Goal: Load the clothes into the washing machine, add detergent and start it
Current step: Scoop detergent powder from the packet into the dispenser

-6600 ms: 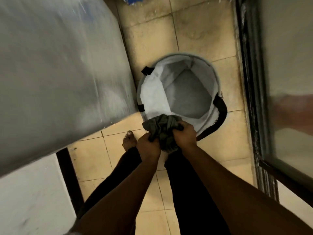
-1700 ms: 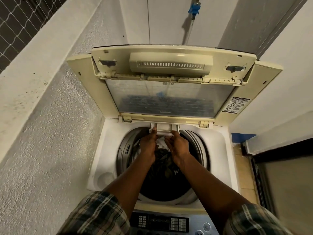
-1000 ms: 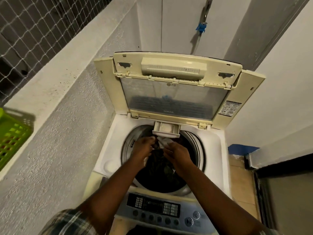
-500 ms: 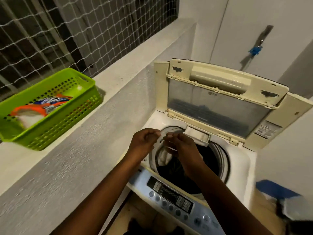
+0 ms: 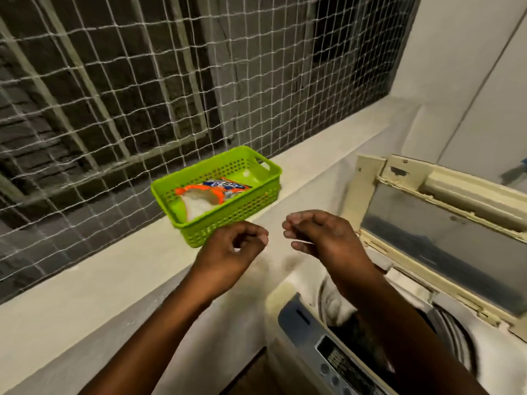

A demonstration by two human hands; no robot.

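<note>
A green plastic basket (image 5: 258,208) stands on a pale ledge and holds an orange, blue and white detergent packet (image 5: 211,195). My left hand (image 5: 231,252) hovers just below and in front of the basket, fingers loosely curled, holding nothing. My right hand (image 5: 322,238) is level with it to the right, fingers bent and apart, also holding nothing. The top-loading washing machine (image 5: 288,295) is at the lower right with its lid (image 5: 445,218) raised. Dark and white clothes (image 5: 339,312) show in the drum behind my right forearm.
The ledge (image 5: 114,269) runs from lower left to upper right beneath a window covered by white netting (image 5: 128,95). The machine's control panel (image 5: 336,363) with buttons lies at the bottom right. A white wall (image 5: 470,81) rises behind the machine.
My view has swung left from the drum to the ledge. Both hands have lifted out of the drum and moved up and left, close to the green basket.
</note>
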